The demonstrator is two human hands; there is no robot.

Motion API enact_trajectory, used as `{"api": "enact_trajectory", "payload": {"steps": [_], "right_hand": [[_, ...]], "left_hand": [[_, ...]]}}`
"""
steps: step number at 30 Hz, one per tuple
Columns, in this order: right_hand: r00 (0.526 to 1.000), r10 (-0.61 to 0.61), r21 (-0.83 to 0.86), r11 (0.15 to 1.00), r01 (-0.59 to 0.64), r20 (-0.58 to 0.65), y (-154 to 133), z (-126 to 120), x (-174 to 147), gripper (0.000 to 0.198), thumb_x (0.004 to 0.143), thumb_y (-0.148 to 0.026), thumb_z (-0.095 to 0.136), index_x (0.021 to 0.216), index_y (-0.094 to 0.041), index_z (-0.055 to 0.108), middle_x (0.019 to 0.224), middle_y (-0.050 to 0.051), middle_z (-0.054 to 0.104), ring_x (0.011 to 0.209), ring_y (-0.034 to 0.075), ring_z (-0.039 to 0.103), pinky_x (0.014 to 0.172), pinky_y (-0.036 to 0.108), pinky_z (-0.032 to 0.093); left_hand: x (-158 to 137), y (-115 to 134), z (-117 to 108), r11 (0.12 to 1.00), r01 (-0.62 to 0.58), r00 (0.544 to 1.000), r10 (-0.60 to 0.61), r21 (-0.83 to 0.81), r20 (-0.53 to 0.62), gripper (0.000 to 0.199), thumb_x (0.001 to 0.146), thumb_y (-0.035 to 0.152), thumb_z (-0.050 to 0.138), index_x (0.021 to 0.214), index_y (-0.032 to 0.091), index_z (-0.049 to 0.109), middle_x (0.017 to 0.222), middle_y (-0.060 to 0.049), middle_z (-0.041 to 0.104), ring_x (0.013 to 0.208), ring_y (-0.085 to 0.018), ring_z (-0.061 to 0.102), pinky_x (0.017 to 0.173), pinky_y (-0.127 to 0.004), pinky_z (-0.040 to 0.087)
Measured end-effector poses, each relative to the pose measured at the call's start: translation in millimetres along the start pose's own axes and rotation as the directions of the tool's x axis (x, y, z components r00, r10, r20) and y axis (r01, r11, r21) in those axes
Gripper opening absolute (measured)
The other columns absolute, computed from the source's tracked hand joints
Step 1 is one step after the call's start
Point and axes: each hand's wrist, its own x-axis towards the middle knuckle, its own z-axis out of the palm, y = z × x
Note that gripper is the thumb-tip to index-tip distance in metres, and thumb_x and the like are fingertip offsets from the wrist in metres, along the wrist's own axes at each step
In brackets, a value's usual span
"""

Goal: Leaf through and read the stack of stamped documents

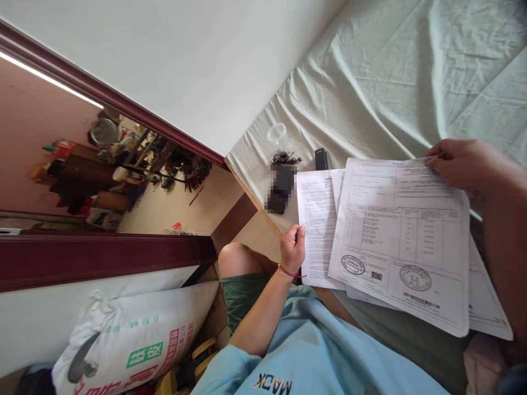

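My left hand [293, 248] is closed on the left edge of a printed sheet of paper [317, 230], thumb on top. At the upper right corner of a stamped form [399, 241], my right hand [465, 164] pinches the paper between thumb and fingers. That form shows a table, two oval stamps and a barcode. It overlaps the left sheet and covers most of several other papers [488, 307], whose edges stick out below and to the right. The papers are over my lap and the edge of the bed.
On the pale bed sheet [379, 93] lie a clear plastic cup [276, 133], a bunch of keys [284, 158], a black box-like object [321, 159] and a blurred-out dark item [282, 189]. A white printed sack [140, 334] stands at lower left, below a doorway with clutter beyond.
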Motion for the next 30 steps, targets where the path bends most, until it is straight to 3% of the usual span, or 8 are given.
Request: {"api": "enact_trajectory", "payload": {"steps": [5,11,15,21,24,30], "right_hand": [[0.999,0.020,0.073,0.997,-0.022,0.026,11,4,12,0.010,0.091,-0.027,0.063,0.100,-0.025,0.068,0.083,0.001,0.068,0.049,0.011,0.045,0.047,0.030,0.032],[1.000,-0.011,0.057,0.998,0.012,-0.011,8,7,11,0.008,0.086,-0.023,0.063,0.092,-0.023,0.067,0.078,0.002,0.067,0.057,0.015,0.053,0.052,0.032,0.040],[0.997,0.028,-0.015,0.999,-0.030,-0.075,3,-2,5,0.006,0.082,-0.020,0.061,0.084,-0.025,0.063,0.071,0.003,0.061,0.054,0.016,0.049,0.053,0.034,0.040],[0.990,0.104,0.046,0.994,-0.100,-0.099,4,-12,-2,0.009,0.089,-0.023,0.056,0.086,-0.029,0.061,0.068,0.003,0.058,0.047,0.016,0.044,0.049,0.037,0.038],[0.993,0.069,0.068,0.996,-0.063,-0.091,2,-7,-2,0.005,0.087,-0.023,0.060,0.087,-0.028,0.063,0.074,0.003,0.062,0.048,0.014,0.044,0.048,0.035,0.038],[0.998,-0.062,0.288,0.956,0.059,0.004,2,25,6,0.008,0.090,-0.030,0.063,0.095,-0.025,0.065,0.074,0.000,0.058,0.051,0.012,0.045,0.048,0.028,0.034]], "left_hand": [[0,0,-1,0.999,-0.010,1.000,0.010,0.031,0.010,0.047,0.103,0.056,0.049,0.072,0.022,0.049,0.061,0.003,0.046,0.059,-0.013,0.043,0.060,-0.026,0.035],[0,0,-1,0.998,-0.019,1.000,0.019,0.058,0.005,0.047,0.103,0.056,0.049,0.071,0.022,0.049,0.061,0.003,0.047,0.060,-0.013,0.044,0.060,-0.026,0.035],[1,-1,-1,0.998,-0.017,1.000,0.017,0.053,-0.002,0.046,0.104,0.056,0.048,0.072,0.022,0.050,0.061,0.003,0.046,0.059,-0.013,0.043,0.059,-0.027,0.034],[1,0,0,0.998,-0.015,1.000,0.015,0.068,-0.006,0.046,0.103,0.056,0.049,0.073,0.022,0.052,0.061,0.003,0.048,0.059,-0.013,0.043,0.060,-0.027,0.034],[1,0,0,0.998,-0.014,1.000,0.015,0.067,-0.007,0.046,0.103,0.056,0.049,0.073,0.022,0.051,0.061,0.003,0.046,0.059,-0.013,0.042,0.060,-0.027,0.035],[1,1,0,0.999,-0.013,1.000,0.013,0.043,0.002,0.048,0.104,0.056,0.048,0.072,0.021,0.050,0.061,0.003,0.045,0.060,-0.013,0.042,0.060,-0.027,0.035]]}}
